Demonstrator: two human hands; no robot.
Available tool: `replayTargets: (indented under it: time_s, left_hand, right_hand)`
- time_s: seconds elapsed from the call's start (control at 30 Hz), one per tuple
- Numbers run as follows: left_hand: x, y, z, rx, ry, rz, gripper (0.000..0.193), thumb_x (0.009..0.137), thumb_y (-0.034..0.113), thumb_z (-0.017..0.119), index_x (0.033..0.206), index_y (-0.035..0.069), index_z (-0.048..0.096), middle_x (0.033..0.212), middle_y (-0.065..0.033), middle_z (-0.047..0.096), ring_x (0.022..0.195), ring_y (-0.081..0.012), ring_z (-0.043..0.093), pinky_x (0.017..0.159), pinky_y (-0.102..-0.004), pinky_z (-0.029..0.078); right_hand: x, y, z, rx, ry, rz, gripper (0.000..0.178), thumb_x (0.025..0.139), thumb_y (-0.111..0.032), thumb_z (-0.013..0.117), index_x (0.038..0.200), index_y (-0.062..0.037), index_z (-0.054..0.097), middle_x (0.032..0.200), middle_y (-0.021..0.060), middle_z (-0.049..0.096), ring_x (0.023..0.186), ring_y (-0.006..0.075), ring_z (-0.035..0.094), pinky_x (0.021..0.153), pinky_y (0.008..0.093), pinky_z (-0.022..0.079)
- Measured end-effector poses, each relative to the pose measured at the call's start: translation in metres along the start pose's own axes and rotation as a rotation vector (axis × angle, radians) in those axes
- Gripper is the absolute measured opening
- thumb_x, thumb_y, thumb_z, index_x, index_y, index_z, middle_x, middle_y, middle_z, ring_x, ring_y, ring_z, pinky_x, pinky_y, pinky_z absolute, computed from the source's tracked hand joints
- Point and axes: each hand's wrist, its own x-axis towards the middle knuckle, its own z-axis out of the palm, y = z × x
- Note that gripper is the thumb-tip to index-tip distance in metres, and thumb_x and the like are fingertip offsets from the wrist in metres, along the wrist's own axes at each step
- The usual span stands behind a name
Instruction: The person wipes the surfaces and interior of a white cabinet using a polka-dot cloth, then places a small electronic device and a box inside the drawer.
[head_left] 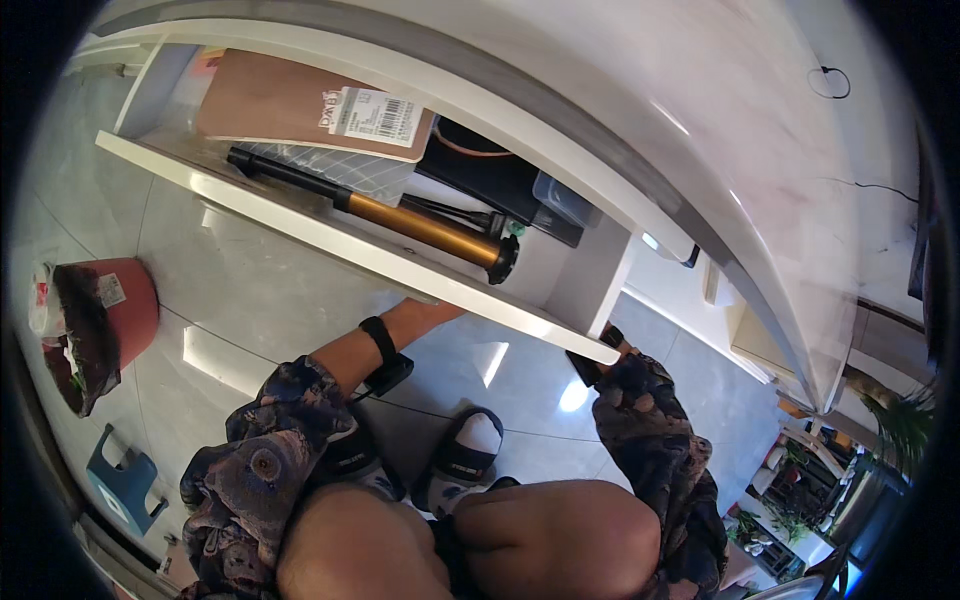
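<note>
A white drawer (330, 237) stands pulled out in front of me. My left forearm reaches to the underside of its front, where the drawer hides that hand and its fingers. At the drawer's right front corner a small part of my right hand (623, 348) shows; its fingers are hidden too. Inside lies a gold and black tube (425, 228), long and round with a flared black end. Behind it are a brown notebook (270, 100) with a white label, a clear plastic sleeve (330, 168), a black flat case (480, 180) and a translucent box (565, 200).
Above the drawer spreads a glossy pale tabletop (640, 70). A red bin (135, 305) with a dark liner stands on the tiled floor (240, 260) at left, near a blue plastic stool (130, 480). My slippered feet are below. Plants (900, 425) and shelves are at far right.
</note>
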Motion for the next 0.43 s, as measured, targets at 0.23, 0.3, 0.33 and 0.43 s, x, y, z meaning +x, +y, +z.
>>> replayTargets:
  time_s: [0.23, 0.3, 0.33, 0.43]
  left_hand:
    - [0.004, -0.017, -0.001, -0.082, 0.122, -0.002, 0.035, 0.091, 0.029, 0.048, 0.118, 0.010, 0.058, 0.117, -0.0130, 0.060, 0.108, -0.0286, 0.056, 0.095, -0.0422, 0.042]
    - [0.007, -0.016, -0.001, -0.066, 0.095, -0.032, 0.036, 0.091, 0.030, 0.048, 0.119, 0.010, 0.058, 0.119, -0.0127, 0.059, 0.109, -0.0281, 0.056, 0.096, -0.0418, 0.042]
    - [0.011, -0.009, -0.006, -0.032, -0.015, -0.070, 0.040, 0.091, 0.033, 0.047, 0.124, 0.012, 0.053, 0.125, -0.0125, 0.054, 0.114, -0.0283, 0.051, 0.100, -0.0417, 0.038]
    - [0.016, 0.005, -0.023, 0.100, -0.334, -0.196, 0.054, 0.093, 0.042, 0.044, 0.140, 0.015, 0.038, 0.142, -0.0117, 0.040, 0.129, -0.0288, 0.038, 0.111, -0.0415, 0.025]
  right_hand:
    - [0.001, 0.003, 0.001, -0.010, -0.017, -0.009, 0.034, 0.085, -0.020, 0.058, 0.116, -0.0070, 0.058, 0.120, 0.0141, 0.057, 0.108, 0.0316, 0.055, 0.095, 0.0401, 0.043]
    - [0.001, 0.003, -0.002, -0.021, -0.018, -0.011, 0.034, 0.085, -0.020, 0.058, 0.116, -0.0069, 0.058, 0.120, 0.0140, 0.057, 0.108, 0.0316, 0.055, 0.094, 0.0401, 0.043]
    - [-0.001, 0.004, -0.007, -0.034, -0.021, -0.004, 0.034, 0.085, -0.020, 0.058, 0.116, -0.0069, 0.058, 0.120, 0.0140, 0.058, 0.108, 0.0317, 0.055, 0.094, 0.0401, 0.043]
    - [-0.002, 0.005, -0.010, -0.044, -0.027, -0.006, 0.034, 0.085, -0.020, 0.058, 0.116, -0.0069, 0.058, 0.119, 0.0140, 0.058, 0.107, 0.0317, 0.055, 0.094, 0.0402, 0.043]
